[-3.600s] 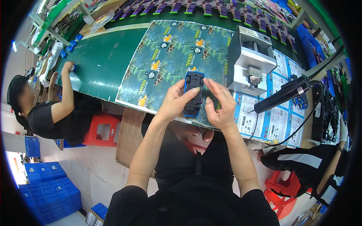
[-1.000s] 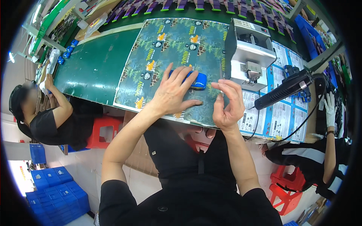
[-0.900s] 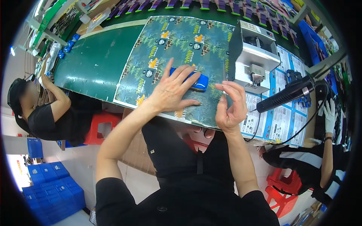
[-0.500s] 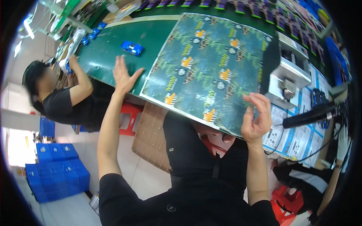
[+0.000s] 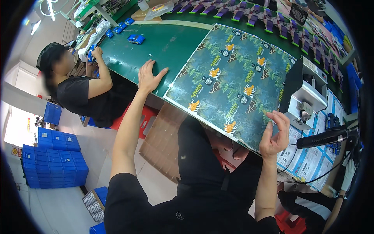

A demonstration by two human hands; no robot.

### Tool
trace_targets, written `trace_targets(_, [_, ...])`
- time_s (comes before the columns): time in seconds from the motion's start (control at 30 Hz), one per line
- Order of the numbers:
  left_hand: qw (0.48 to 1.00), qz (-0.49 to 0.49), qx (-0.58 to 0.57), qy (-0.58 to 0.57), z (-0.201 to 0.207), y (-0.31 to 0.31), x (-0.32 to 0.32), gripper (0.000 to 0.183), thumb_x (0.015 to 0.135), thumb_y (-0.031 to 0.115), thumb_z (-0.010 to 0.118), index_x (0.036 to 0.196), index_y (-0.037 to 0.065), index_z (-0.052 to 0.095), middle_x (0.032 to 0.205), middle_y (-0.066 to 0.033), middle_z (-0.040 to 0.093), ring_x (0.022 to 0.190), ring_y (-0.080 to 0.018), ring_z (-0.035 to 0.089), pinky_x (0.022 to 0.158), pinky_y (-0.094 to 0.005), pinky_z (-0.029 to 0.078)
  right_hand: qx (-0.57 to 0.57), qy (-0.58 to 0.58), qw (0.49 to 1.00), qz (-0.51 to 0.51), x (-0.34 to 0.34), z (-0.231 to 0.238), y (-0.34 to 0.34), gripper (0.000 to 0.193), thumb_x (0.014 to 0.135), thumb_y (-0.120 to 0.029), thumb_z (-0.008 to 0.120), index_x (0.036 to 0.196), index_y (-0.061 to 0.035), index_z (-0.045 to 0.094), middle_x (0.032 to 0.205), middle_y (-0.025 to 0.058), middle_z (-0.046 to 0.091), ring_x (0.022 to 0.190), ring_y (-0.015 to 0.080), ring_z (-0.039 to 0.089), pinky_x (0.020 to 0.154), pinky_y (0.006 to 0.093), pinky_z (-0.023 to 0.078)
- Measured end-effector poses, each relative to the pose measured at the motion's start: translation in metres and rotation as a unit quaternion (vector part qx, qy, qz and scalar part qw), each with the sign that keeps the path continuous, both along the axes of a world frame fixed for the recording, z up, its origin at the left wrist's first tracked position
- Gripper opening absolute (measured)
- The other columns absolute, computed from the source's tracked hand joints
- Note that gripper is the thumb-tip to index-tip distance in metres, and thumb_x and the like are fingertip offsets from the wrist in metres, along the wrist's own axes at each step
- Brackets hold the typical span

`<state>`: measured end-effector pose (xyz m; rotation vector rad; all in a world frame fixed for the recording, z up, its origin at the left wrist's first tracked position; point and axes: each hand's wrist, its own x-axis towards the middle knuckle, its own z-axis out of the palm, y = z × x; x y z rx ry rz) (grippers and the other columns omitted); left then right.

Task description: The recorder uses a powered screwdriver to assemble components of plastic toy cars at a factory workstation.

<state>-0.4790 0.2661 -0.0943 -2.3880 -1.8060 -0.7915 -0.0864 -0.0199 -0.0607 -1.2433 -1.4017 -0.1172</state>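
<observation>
My left hand (image 5: 150, 77) is open with its fingers spread, at the near edge of the green tabletop (image 5: 163, 41). Beyond it and to the left lies a blue toy car (image 5: 136, 39), apart from the hand. A dark green mat printed with jungle animals (image 5: 233, 84) covers the tabletop in front of me. Over the mat's near right corner, my right hand (image 5: 276, 134) has bent fingers, with a gap between thumb and forefinger. No object can be made out in it. Close by on the right stands a grey-white bench device with a metal fixture (image 5: 306, 97).
A black cylindrical tool (image 5: 321, 137) with a cable sits at the right over printed sheets (image 5: 307, 160). Purple pieces (image 5: 253, 17) line the far side. At the left, a co-worker (image 5: 78, 89) holds a blue toy car (image 5: 92, 52). Blue boxes (image 5: 54, 165) stand on the floor.
The whole view has shifted. Against the tabletop, the blue toy car has moved left, away from my left hand. Both hands keep nearly the same pose and place.
</observation>
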Motion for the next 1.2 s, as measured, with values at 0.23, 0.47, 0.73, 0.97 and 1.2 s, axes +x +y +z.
trace_targets(0.23, [0.998, -0.055, 0.023, -0.001, -0.006, 0.016, 0.026, 0.068, 0.082, 0.050, 0.072, 0.120, -0.006, 0.061, 0.129, -0.0265, 0.058, 0.122, -0.0403, 0.053, 0.105, -0.0447, 0.040, 0.146, -0.136, 0.941, -0.272, 0.058, 0.026, -0.086, 0.048, 0.080, 0.002, 0.061, 0.127, 0.0045, 0.050, 0.135, 0.0275, 0.048, 0.129, 0.0408, 0.045, 0.110, 0.0503, 0.033])
trace_targets(0.47, [0.986, -0.046, 0.145, 0.074, 0.010, -0.007, 0.000, 0.051, 0.089, 0.031, 0.070, 0.123, -0.006, 0.057, 0.130, -0.0243, 0.056, 0.122, -0.0384, 0.052, 0.105, -0.0444, 0.039, 0.116, 0.302, 0.937, -0.133, 0.117, 0.052, -0.072, 0.072, 0.082, -0.010, 0.077, 0.141, 0.0021, 0.038, 0.130, 0.0137, 0.055, 0.115, 0.0214, 0.056, 0.099, 0.0337, 0.044])
trace_targets(0.73, [0.844, -0.470, 0.165, -0.199, 0.095, -0.198, 0.287, 0.031, 0.082, -0.008, 0.065, 0.113, -0.003, 0.061, 0.118, -0.0179, 0.065, 0.110, -0.0311, 0.063, 0.096, -0.0376, 0.048, 0.053, 0.399, 0.915, 0.007, 0.120, 0.083, -0.100, 0.022, 0.080, -0.009, 0.078, 0.095, -0.0002, 0.066, 0.066, 0.0009, 0.062, 0.052, 0.0060, 0.055, 0.049, 0.0216, 0.042])
trace_targets(0.97, [0.797, -0.491, -0.136, -0.325, 0.059, -0.285, 0.547, 0.050, 0.082, 0.022, 0.072, 0.121, -0.006, 0.056, 0.122, -0.0232, 0.058, 0.114, -0.0388, 0.056, 0.099, -0.0435, 0.044, 0.140, 0.348, 0.916, -0.143, 0.152, 0.065, -0.167, 0.024, 0.078, 0.000, 0.079, 0.098, 0.0015, 0.065, 0.069, 0.0014, 0.061, 0.058, 0.0058, 0.057, 0.054, 0.0201, 0.044])
trace_targets(1.2, [0.882, -0.326, -0.321, -0.109, 0.049, -0.269, 0.629, 0.080, 0.068, 0.050, 0.081, 0.119, -0.007, 0.059, 0.117, -0.0220, 0.064, 0.112, -0.0352, 0.061, 0.099, -0.0423, 0.045, 0.059, 0.338, 0.930, -0.131, 0.168, 0.063, -0.180, 0.027, 0.076, -0.002, 0.082, 0.097, 0.0010, 0.066, 0.067, -0.0031, 0.058, 0.059, 0.0033, 0.051, 0.055, 0.0194, 0.039])
